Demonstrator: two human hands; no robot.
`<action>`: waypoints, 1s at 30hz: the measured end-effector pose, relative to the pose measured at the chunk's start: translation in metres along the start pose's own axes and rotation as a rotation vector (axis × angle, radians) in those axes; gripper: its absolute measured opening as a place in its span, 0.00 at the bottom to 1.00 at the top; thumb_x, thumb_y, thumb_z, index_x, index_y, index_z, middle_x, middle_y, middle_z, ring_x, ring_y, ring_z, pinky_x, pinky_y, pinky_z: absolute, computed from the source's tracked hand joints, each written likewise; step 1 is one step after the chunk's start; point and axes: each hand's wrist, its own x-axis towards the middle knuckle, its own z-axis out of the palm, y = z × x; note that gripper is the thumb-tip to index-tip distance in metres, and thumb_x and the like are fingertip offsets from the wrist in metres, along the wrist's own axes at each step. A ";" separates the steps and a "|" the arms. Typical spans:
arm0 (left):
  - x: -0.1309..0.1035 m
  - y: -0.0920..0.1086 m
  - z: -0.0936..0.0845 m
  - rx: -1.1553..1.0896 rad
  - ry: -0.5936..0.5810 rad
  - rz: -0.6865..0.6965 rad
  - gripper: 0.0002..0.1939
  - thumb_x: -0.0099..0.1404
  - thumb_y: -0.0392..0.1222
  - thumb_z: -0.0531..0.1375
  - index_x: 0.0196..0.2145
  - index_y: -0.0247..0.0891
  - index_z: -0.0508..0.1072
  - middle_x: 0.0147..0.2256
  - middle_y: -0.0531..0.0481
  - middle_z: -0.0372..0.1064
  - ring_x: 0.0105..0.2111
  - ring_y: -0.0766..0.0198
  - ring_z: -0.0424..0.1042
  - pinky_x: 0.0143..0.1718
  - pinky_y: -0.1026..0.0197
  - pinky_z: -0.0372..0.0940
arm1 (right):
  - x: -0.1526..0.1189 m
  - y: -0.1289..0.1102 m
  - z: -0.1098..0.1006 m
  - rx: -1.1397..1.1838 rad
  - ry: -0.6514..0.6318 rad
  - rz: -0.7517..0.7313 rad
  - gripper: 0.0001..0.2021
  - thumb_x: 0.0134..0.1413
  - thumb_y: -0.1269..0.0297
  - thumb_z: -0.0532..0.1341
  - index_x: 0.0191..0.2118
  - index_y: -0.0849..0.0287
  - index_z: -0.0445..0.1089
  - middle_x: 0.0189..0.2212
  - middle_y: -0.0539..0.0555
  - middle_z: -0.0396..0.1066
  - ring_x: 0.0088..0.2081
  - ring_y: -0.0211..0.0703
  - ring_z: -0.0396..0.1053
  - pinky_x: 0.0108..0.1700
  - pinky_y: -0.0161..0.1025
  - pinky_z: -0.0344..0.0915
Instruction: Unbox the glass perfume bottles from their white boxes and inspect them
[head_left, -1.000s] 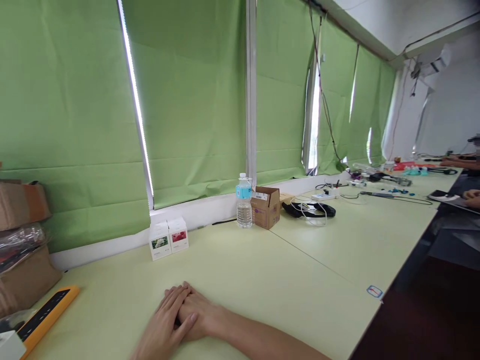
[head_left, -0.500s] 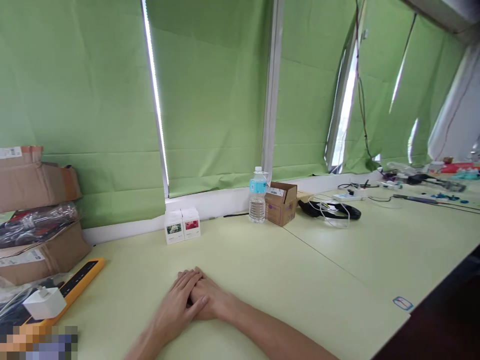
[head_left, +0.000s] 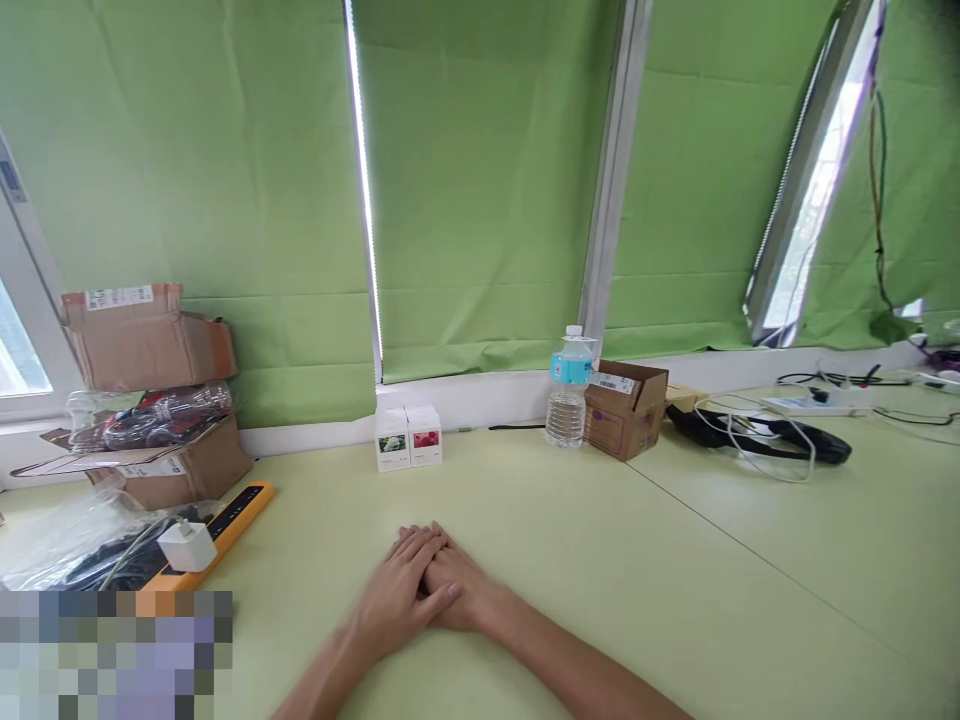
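My left hand (head_left: 401,592) lies across the top of my right hand (head_left: 459,588) on the pale yellow-green table (head_left: 480,490). Its fingers stretch over the right hand's fingers, with the thumb set apart from them. Beneath it, my right hand rests on the tabletop with its fingers partly covered; the part that shows looks outstretched. Neither hand holds any object. Beyond the fingertips, two small white boxes (head_left: 409,440) with flower pictures stand side by side against the sill.
A water bottle (head_left: 568,395) stands beside an open cardboard box (head_left: 626,408). Farther right lie a black strap-like item (head_left: 757,434) and a white power strip (head_left: 817,402). On the left are stacked cartons (head_left: 150,350), an orange power strip (head_left: 244,510) and a white plug adapter (head_left: 187,547).
The view has turned left, so the objects appear farther right and more of the left side shows. My hands keep the same stacked pose on the table.
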 end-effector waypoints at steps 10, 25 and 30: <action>0.000 0.003 -0.003 -0.030 -0.030 -0.034 0.30 0.66 0.59 0.53 0.61 0.44 0.61 0.62 0.47 0.57 0.62 0.53 0.56 0.65 0.46 0.49 | 0.000 -0.003 -0.005 0.035 -0.005 0.005 0.36 0.59 0.55 0.54 0.69 0.58 0.40 0.68 0.59 0.41 0.67 0.52 0.42 0.67 0.52 0.34; 0.002 0.005 -0.006 -0.031 -0.029 -0.040 0.30 0.65 0.58 0.55 0.60 0.43 0.61 0.61 0.47 0.59 0.62 0.55 0.56 0.66 0.47 0.47 | 0.001 -0.001 0.000 0.022 -0.002 0.029 0.36 0.59 0.53 0.52 0.69 0.61 0.40 0.67 0.59 0.43 0.67 0.51 0.42 0.68 0.53 0.35; 0.002 0.005 -0.006 -0.065 -0.003 -0.018 0.30 0.65 0.59 0.55 0.60 0.43 0.61 0.60 0.47 0.60 0.61 0.55 0.57 0.66 0.48 0.47 | 0.003 0.001 0.003 0.003 -0.014 0.028 0.34 0.61 0.53 0.50 0.68 0.58 0.42 0.68 0.58 0.42 0.67 0.52 0.42 0.68 0.55 0.34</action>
